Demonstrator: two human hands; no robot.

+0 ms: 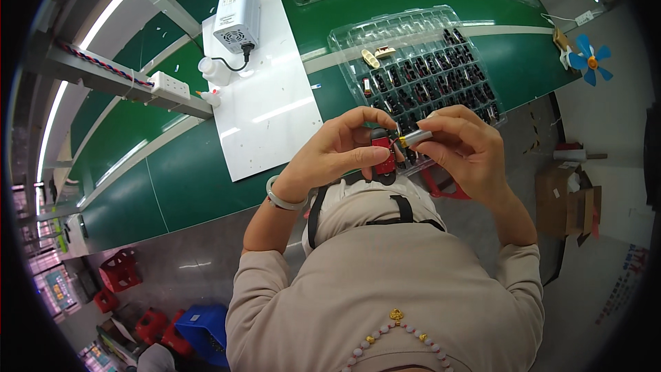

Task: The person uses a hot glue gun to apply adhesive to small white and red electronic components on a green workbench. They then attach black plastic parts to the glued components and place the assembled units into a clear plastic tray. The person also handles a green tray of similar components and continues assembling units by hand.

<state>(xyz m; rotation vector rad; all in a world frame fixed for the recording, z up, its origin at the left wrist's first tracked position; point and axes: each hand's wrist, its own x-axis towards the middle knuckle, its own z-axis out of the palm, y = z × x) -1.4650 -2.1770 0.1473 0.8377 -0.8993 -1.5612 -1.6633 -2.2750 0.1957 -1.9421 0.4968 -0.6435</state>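
Red part (384, 155) sits pinched between thumb and fingers of the left hand (337, 151), touching a small silver cylinder (416, 138) that the right hand (465, 148) grips at its fingertips. Just beyond both hands lies a clear tray (413, 27) of dark pieces on the green surface (186, 179)

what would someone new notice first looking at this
At the centre, the left hand holds a small red part while the right hand pinches a silvery cylinder against it. Just behind them, a clear compartment tray of small dark pieces lies on the green bench, with a white sheet and white box unit to the left.
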